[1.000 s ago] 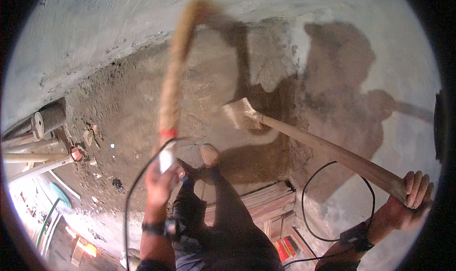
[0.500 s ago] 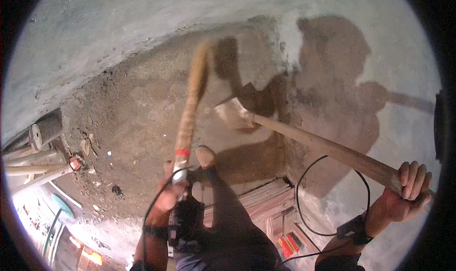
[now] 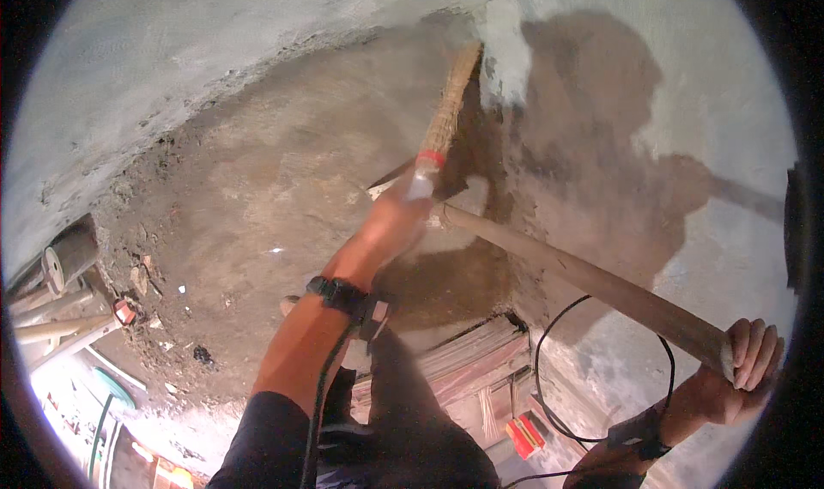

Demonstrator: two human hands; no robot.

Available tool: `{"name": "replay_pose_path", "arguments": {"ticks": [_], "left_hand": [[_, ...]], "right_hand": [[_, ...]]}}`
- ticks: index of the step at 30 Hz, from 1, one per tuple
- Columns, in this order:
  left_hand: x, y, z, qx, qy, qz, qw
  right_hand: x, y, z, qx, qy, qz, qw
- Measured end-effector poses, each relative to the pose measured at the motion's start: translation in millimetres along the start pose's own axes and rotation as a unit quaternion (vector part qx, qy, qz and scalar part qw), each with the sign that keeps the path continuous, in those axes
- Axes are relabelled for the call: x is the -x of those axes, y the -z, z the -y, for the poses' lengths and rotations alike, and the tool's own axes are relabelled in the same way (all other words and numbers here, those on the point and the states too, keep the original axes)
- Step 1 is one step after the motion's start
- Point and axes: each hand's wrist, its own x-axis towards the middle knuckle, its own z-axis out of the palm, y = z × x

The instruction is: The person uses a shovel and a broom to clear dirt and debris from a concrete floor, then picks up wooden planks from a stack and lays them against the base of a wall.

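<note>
Wooden poles [image 3: 51,313] lie at the floor's left edge; planks [image 3: 468,360] and a red box [image 3: 525,435] sit below.

construction site: rough plastered wall [image 3: 215,51] above a dirt floor [image 3: 257,197], with stacked timber poles [image 3: 51,317] at the floor's left edge

harsh sun, heavy fisheye

we get a hard shadow on the wall [image 3: 618,146], motion blur on the left hand [image 3: 390,223], black vignetted corners.
</note>
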Motion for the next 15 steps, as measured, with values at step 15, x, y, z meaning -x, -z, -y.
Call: {"name": "replay_pose_path", "arguments": {"ticks": [15], "left_hand": [[114.3, -30.2, -32.9, 0.466, 0.193, -0.333, 0.797]], "right_hand": [[-15.2, 34.0, -24.8, -0.066, 0.026, 0.109, 0.992]]}}
